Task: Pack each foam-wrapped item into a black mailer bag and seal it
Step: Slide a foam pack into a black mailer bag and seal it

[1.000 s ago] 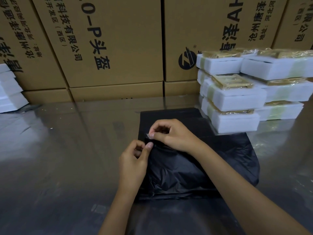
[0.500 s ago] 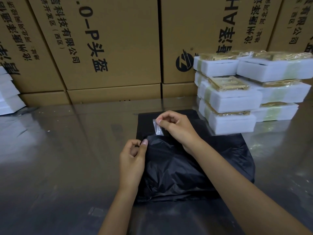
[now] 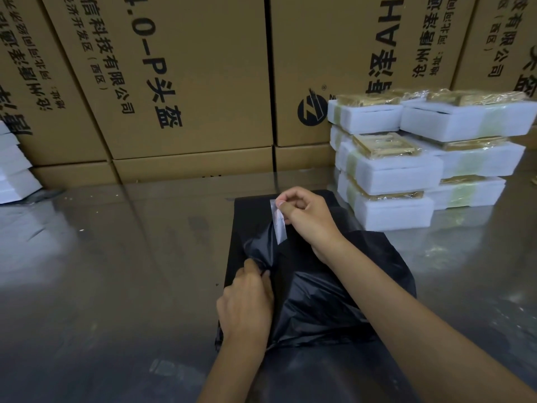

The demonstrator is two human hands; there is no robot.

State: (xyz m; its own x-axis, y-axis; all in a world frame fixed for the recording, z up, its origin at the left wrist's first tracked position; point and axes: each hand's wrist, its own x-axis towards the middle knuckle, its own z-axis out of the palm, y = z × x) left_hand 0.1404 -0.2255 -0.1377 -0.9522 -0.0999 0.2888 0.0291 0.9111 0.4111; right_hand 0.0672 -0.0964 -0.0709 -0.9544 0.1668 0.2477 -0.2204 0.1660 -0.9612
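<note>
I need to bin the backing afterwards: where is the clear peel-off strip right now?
In the head view, the clear strip is centre frame, pinched by the right hand above the black mailer bag, left of the foam-wrapped stack.

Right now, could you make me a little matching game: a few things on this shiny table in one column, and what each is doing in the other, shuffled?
Things:
1. right hand
2. left hand
3. stack of white foam-wrapped items
4. black plastic mailer bag

States:
A. lies on the table under both hands
B. pinches a clear peel-off strip
C. piled at the table's far right
D. grips the bag's edge

Pairs: 1-B, 2-D, 3-C, 4-A
</note>
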